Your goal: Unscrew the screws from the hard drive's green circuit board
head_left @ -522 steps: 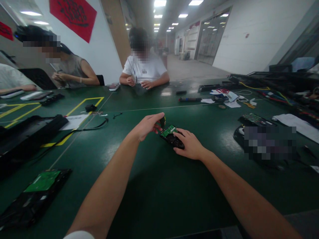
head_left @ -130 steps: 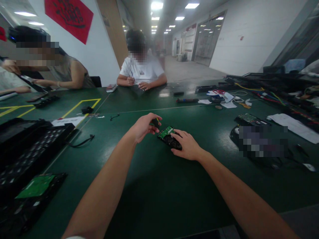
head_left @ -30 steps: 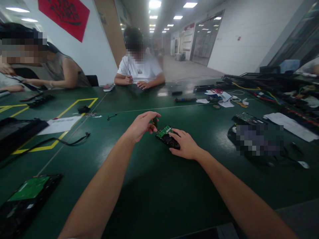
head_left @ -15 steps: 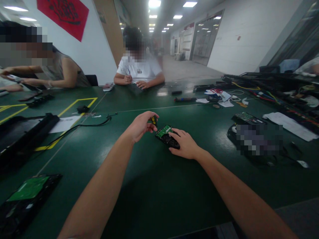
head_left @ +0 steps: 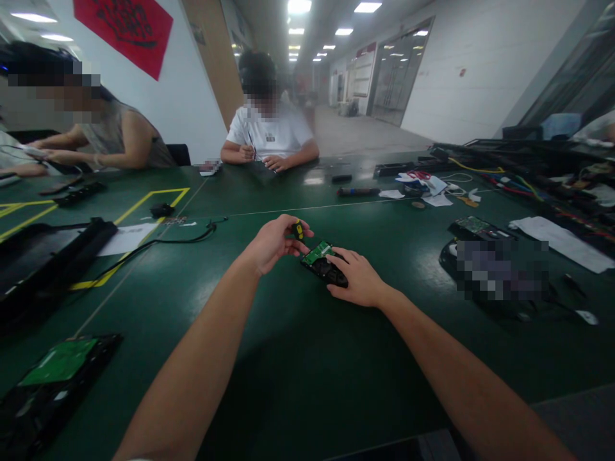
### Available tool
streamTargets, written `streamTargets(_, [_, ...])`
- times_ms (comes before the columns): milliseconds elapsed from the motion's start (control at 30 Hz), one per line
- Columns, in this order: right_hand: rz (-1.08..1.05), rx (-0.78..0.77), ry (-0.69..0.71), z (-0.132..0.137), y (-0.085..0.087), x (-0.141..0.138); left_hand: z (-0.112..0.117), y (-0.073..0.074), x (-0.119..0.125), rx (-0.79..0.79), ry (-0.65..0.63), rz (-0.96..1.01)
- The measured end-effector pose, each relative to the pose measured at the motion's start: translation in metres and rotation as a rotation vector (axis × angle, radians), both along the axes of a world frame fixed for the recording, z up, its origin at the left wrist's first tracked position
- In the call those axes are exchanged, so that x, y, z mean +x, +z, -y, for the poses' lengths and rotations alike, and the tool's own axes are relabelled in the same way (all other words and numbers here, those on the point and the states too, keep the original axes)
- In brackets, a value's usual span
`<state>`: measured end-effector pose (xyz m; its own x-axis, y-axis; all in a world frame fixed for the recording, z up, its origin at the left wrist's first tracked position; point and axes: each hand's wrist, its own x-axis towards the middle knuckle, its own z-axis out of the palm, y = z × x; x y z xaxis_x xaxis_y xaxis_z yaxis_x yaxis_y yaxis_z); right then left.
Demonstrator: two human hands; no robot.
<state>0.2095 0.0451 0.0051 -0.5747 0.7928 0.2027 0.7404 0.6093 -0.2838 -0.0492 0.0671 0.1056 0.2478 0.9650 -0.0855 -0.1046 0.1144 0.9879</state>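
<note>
A small black hard drive [head_left: 323, 264] with a green circuit board on top lies on the green table [head_left: 298, 358]. My right hand [head_left: 356, 279] rests on its near right side, fingers curled over the black casing and pressing it down. My left hand [head_left: 273, 241] is closed round a black and yellow screwdriver [head_left: 298, 229], held upright just left of the drive's far corner. The tool's tip is hidden behind my fingers.
Another hard drive [head_left: 52, 378] lies at the near left; a long black tray [head_left: 43, 256] and a cable [head_left: 158, 243] lie beyond it. Boards, cables and papers [head_left: 562, 243] crowd the right. Two people [head_left: 269, 131] sit across the table, working with their hands.
My hands have stayed on the drive and the screwdriver, which has turned slightly in my left fingers. The black tray and cable at the left were shifted about by someone else.
</note>
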Motion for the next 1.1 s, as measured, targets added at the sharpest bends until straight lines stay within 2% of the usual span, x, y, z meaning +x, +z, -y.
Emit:
streamTargets(167, [-0.002, 0.005, -0.002, 0.000, 0.000, 0.000, 0.000, -0.001, -0.002, -0.006, -0.017, 0.025])
streamTargets(433, [0.006, 0.027, 0.006, 0.000, 0.001, -0.001, -0.003, -0.007, 0.001, 0.060, 0.054, -0.033])
streamTargets(600, [0.016, 0.029, 0.008, 0.000, 0.001, -0.001, 0.000, -0.005, 0.002, 0.055, 0.006, -0.063])
streamTargets(800, [-0.001, 0.030, 0.007, 0.000, 0.000, 0.000, 0.004, -0.005, 0.010, 0.005, -0.051, 0.025])
streamTargets(933, [0.002, 0.026, 0.005, 0.000, -0.001, 0.000, 0.002, -0.007, 0.010, -0.032, -0.065, 0.076])
streamTargets(1100, [0.012, 0.020, 0.002, 0.000, 0.000, 0.000, -0.002, -0.007, 0.002, -0.012, -0.044, 0.025])
